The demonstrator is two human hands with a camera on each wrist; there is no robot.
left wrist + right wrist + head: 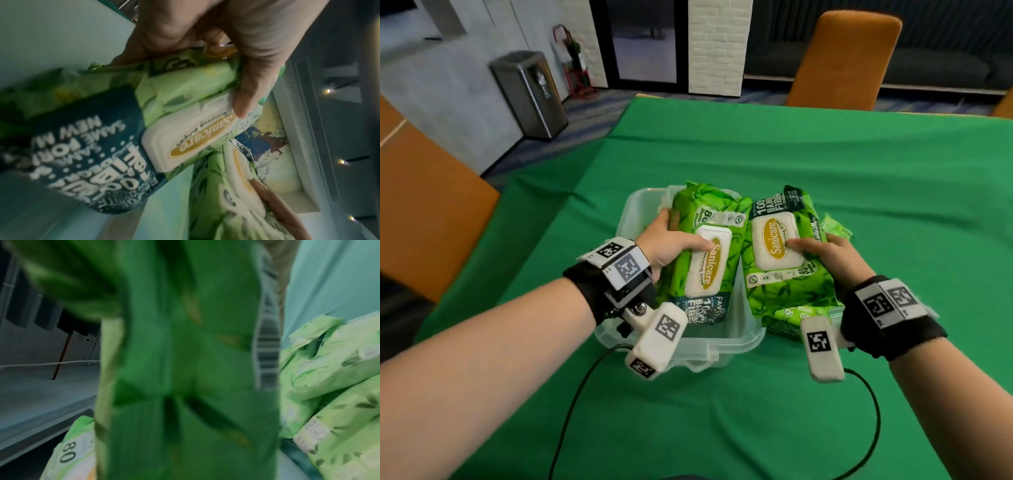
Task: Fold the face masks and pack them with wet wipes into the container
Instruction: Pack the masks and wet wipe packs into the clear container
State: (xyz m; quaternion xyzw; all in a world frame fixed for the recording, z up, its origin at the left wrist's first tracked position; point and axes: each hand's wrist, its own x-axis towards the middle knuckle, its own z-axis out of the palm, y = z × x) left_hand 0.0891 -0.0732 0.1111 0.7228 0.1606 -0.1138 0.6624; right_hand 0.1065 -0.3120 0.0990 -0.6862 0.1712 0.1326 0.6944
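Observation:
A clear plastic container (709,346) stands on the green cloth in the middle of the table. My left hand (671,241) grips a green wet wipes pack (705,253) tilted over the container, thumb on its white lid (185,141). Just to the right, my right hand (825,253) grips a second green wipes pack (780,246) above the container's right edge, thumb on its lid. In the right wrist view this pack's underside (185,369) fills the frame and hides my fingers. No face masks are visible.
More green wipes packs (804,313) lie under and right of my right hand, also seen as a pile (333,386). A black cable (571,397) loops across the cloth in front. Orange chairs (842,58) stand around the table; a metal bin (530,92) is far left.

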